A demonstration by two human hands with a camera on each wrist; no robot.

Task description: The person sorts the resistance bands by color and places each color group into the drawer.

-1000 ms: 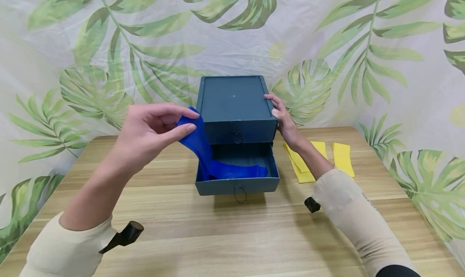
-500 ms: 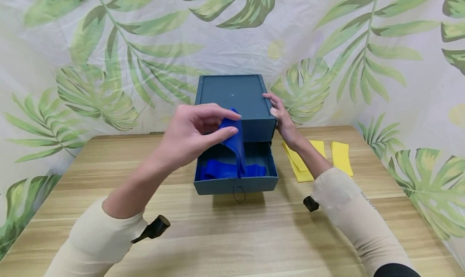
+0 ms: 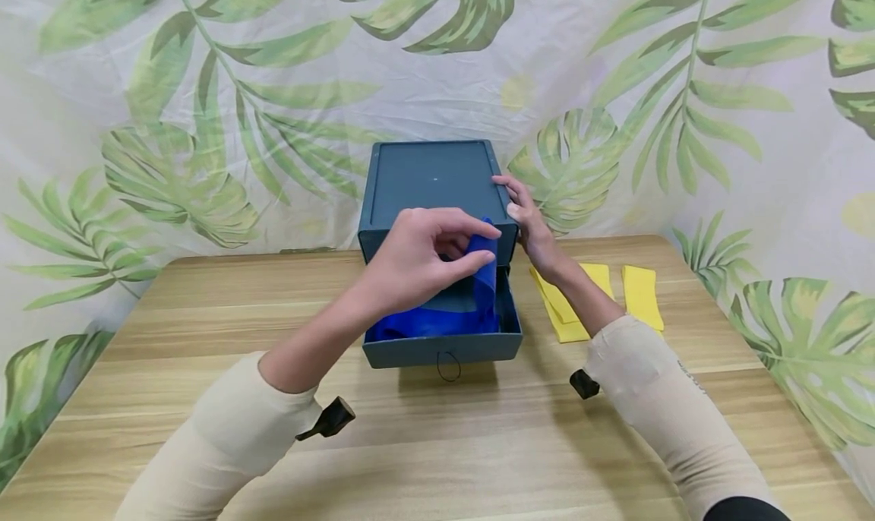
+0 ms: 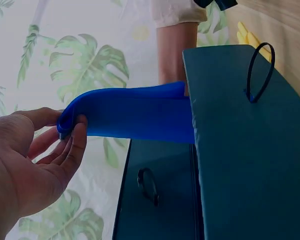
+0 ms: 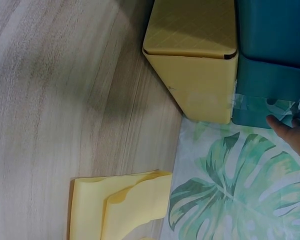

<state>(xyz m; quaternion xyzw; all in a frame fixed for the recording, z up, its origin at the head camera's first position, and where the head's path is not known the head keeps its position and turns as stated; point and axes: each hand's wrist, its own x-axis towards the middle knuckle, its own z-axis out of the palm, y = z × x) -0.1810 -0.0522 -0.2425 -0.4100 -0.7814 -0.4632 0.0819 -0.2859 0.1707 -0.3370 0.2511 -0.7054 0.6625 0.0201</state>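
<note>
Between its thumb and fingers, my left hand (image 3: 427,259) pinches the folded end of a wide, flat blue resistance band (image 3: 485,285). The band drops into the pulled-out lower drawer (image 3: 403,355) of a dark blue drawer unit (image 3: 431,179), and more blue band lies along the drawer floor. In the left wrist view, the band (image 4: 135,115) stretches from the fingertips past the drawer edge. My right hand (image 3: 536,232) rests on the unit's right side, its fingers at the top edge. The upper drawer is closed, partly hidden behind my left hand.
Two yellow bands, one folded (image 3: 596,278) and one smaller (image 3: 641,299), lie right of the unit on the wooden table (image 3: 437,445). The right wrist view shows a yellow box (image 5: 205,90) under the blue unit. A leaf-print cloth (image 3: 437,73) hangs behind.
My left hand has carried the pinched band end rightward, from the drawer's left side to above its right side. The right hand has stayed on the unit.
</note>
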